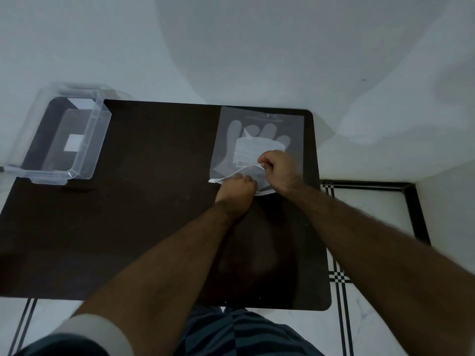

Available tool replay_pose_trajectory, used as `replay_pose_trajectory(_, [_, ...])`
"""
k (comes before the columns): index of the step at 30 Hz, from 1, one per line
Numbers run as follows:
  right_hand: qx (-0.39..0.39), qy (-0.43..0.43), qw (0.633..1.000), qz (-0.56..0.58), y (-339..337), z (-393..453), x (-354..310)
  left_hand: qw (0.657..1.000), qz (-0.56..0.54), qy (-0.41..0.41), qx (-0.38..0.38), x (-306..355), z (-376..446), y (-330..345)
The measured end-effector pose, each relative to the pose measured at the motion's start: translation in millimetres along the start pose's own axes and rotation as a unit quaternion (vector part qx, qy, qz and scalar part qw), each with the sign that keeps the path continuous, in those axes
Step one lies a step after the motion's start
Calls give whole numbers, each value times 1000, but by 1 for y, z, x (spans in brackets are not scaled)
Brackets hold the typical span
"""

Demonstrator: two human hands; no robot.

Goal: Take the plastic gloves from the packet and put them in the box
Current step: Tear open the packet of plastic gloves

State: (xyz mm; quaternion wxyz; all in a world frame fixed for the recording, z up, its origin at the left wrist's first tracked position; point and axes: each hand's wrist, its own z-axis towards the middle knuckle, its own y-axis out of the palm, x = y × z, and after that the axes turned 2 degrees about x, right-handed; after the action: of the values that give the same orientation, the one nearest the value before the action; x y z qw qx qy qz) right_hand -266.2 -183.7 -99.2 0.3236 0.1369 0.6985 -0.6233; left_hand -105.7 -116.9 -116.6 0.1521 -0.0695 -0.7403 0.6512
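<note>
A flat translucent packet point(257, 132) of plastic gloves lies at the far right of the dark table point(144, 201), a glove shape and a white label showing through it. Its near, white-edged mouth is pulled apart. My right hand point(279, 172) pinches the upper lip of the mouth and lifts it. My left hand point(237, 187) is closed at the lower lip, its fingers at or inside the opening; what they hold is hidden. A clear plastic box point(64, 140) stands open at the far left corner, with nothing in it but a white label seen through its wall.
The table stands against a pale wall. White floor tiles with black line borders point(339, 276) show to the right and front. The box overhangs the table's left edge a little.
</note>
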Motion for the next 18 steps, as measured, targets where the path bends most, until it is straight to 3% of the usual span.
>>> replay_pose_trajectory(11, [4,-11,1000,-2,4,6,3,996,50,71,7,-9,21,7])
replay_pose_trajectory(18, [-10,-25,1000,-15,0,9,7,996,-36,66,37,-21,25,2])
